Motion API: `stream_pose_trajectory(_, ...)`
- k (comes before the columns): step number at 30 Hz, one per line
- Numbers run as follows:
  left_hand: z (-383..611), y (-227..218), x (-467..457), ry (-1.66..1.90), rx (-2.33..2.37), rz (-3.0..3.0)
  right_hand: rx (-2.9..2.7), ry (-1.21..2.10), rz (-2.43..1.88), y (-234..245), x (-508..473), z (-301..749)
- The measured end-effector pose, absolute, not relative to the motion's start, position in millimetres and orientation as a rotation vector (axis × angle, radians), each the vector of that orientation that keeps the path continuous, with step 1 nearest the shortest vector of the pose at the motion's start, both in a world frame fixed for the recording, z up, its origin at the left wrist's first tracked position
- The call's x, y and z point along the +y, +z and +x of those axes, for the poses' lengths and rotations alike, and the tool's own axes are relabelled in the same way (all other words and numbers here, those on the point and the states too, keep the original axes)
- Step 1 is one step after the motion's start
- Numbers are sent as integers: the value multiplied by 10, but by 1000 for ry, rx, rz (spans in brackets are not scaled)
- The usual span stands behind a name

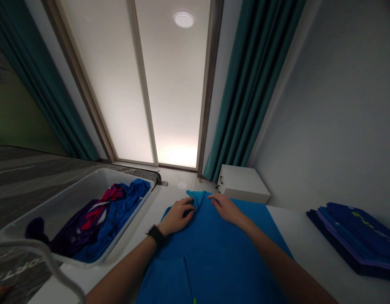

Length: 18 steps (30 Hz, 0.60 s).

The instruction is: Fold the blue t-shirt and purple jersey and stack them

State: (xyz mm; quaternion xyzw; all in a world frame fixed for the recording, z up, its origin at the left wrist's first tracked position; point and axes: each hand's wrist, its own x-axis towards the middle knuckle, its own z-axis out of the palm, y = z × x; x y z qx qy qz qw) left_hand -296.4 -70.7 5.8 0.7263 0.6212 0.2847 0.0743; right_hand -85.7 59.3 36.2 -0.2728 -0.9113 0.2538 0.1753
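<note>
The blue garment (220,249) lies on the bench (293,223) beneath your left hand (178,216), which curls by its turned-up flap (198,196), pinch unclear; your right hand (225,207) is loosely spread. It looks light, soft, floppy: grasp its far edge.

The blue garment (222,247) is smooth, matt cloth; the tub (74,207) is smooth, translucent plastic.

Teal curtains (255,84) flank pale glowing panels (178,97) (a round light (184,20) shows in one), near a white cabinet (244,181).
</note>
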Motion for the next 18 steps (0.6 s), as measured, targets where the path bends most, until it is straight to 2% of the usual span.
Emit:
stream_pose_trajectory(7, -2937, 84, -737, 793, 1863, 2232, -2441, 1009, -741, 260, 763, -1627)
stream_pose_trajectory(18, -2929, 112, -747, 772, 1851, 2244, -2378, 1071, -677, 205, 830, -1377)
